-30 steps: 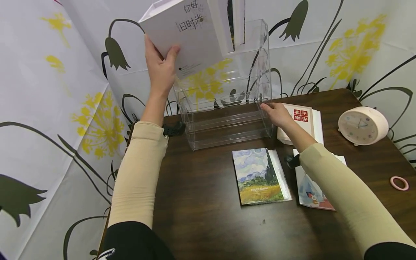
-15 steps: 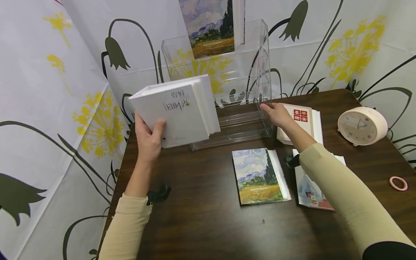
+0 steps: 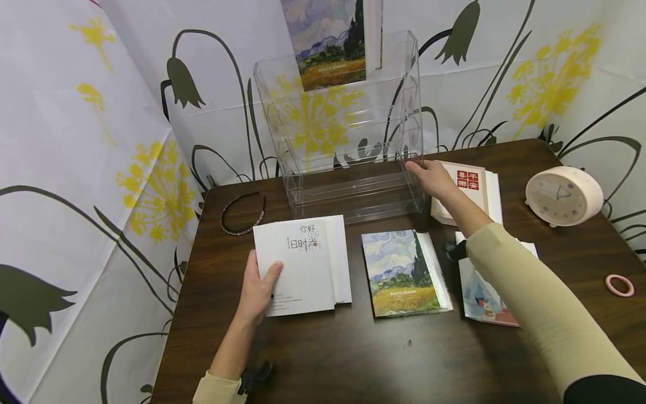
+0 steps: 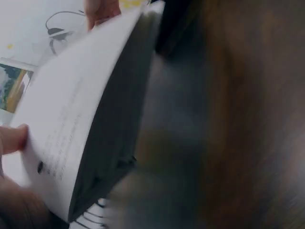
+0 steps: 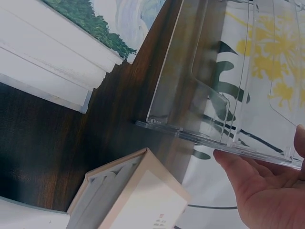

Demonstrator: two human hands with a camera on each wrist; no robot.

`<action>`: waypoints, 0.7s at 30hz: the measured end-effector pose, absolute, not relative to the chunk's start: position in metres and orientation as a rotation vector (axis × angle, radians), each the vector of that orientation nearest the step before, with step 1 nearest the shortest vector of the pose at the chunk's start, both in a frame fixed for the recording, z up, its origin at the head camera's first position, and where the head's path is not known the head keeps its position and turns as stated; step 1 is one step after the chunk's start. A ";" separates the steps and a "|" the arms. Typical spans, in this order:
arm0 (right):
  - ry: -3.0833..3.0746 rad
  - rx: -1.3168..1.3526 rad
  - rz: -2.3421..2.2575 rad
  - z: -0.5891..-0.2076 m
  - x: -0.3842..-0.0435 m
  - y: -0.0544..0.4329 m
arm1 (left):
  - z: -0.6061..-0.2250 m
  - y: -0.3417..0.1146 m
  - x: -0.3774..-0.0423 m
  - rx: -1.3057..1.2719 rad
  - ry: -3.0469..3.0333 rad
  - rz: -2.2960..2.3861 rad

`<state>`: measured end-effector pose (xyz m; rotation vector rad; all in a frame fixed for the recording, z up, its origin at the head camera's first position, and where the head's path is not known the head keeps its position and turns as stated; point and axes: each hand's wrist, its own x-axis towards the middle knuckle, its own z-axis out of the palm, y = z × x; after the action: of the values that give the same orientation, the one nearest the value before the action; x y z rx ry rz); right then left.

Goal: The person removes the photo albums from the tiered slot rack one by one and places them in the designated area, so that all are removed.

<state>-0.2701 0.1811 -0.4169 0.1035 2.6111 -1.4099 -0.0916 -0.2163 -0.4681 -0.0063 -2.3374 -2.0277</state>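
Observation:
In the head view my left hand (image 3: 257, 286) holds a thick white album (image 3: 303, 266) with Chinese lettering by its left edge, thumb on the cover. The left wrist view shows this album (image 4: 71, 90) tilted, its shadowed edge towards the camera. My right hand (image 3: 433, 179) grips the right side of a clear acrylic tiered rack (image 3: 373, 210); in the right wrist view its fingers and thumb (image 5: 299, 139) lie along the rack's edge (image 5: 214, 145). A painted-cover photo album (image 3: 330, 42) stands in the top tier. Another painted photo album (image 3: 401, 275) lies on the table, right of the white one.
A headband (image 3: 242, 230) lies at the table's back left. Beyond my right hand are a cream album with red characters (image 3: 466, 182) and, partly under the forearm, an illustrated book (image 3: 481, 300). A round clock (image 3: 562, 195) and a pink ring (image 3: 619, 285) are at the right.
My left hand has brought the white album down from the rack's top tier to low over the table, uncovering the painted album behind it and the headband. My right hand has stayed on the rack.

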 end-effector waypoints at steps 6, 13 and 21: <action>2.610 0.110 -1.419 -0.419 -0.271 0.183 | -0.481 -0.206 -0.084 0.315 -2.430 -2.033; 2.610 0.113 -1.438 -0.420 -0.269 0.183 | -0.488 -0.198 -0.085 0.458 -2.526 -2.007; 2.622 0.100 -1.432 -0.418 -0.268 0.182 | -0.490 -0.194 -0.087 0.534 -2.582 -1.862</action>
<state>-0.2680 0.1816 -0.4177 0.0996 2.6215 -1.4320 -0.0869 -0.1936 -0.4904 0.5343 -2.5823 -1.8618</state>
